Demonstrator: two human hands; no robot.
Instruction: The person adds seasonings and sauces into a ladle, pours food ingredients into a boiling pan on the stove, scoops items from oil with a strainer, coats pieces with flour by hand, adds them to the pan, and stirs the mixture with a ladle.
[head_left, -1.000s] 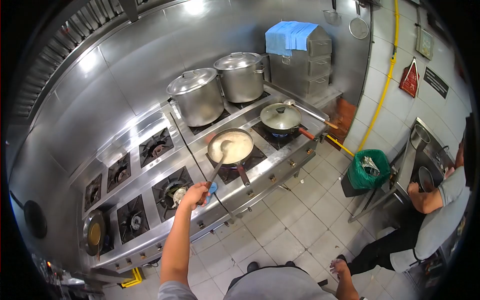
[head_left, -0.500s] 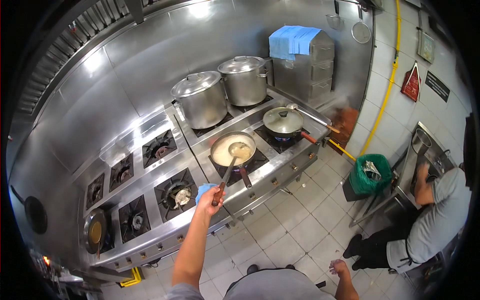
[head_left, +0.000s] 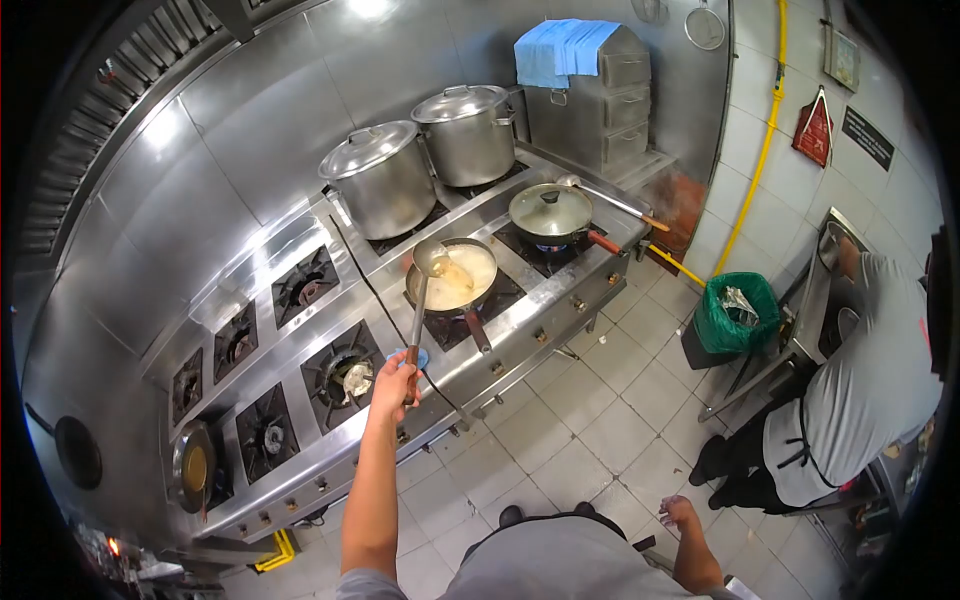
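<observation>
My left hand (head_left: 397,384) is closed around the wooden handle of a long metal ladle (head_left: 416,312). The ladle's bowl is over the left rim of a frying pan (head_left: 462,278) that holds a pale, foamy liquid. This pan stands on a front burner, its dark red handle (head_left: 478,331) pointing toward me. A blue cloth (head_left: 421,358) lies on the stove just beyond my left hand. At the lower right, my right hand (head_left: 676,511) hangs above the floor, fingers loosely apart, holding nothing.
Two lidded pots (head_left: 380,182) stand behind the pan. To its right is a glass-lidded pan (head_left: 551,214) on a lit burner. A co-worker (head_left: 835,370) stands at the right counter beside a green-lined bin (head_left: 736,315). Another pan (head_left: 194,467) rests at the far left.
The ladle has moved from inside the pan to its left rim, and my left hand has shifted slightly left. The co-worker's arm reaches farther forward. The whole view has shifted a little.
</observation>
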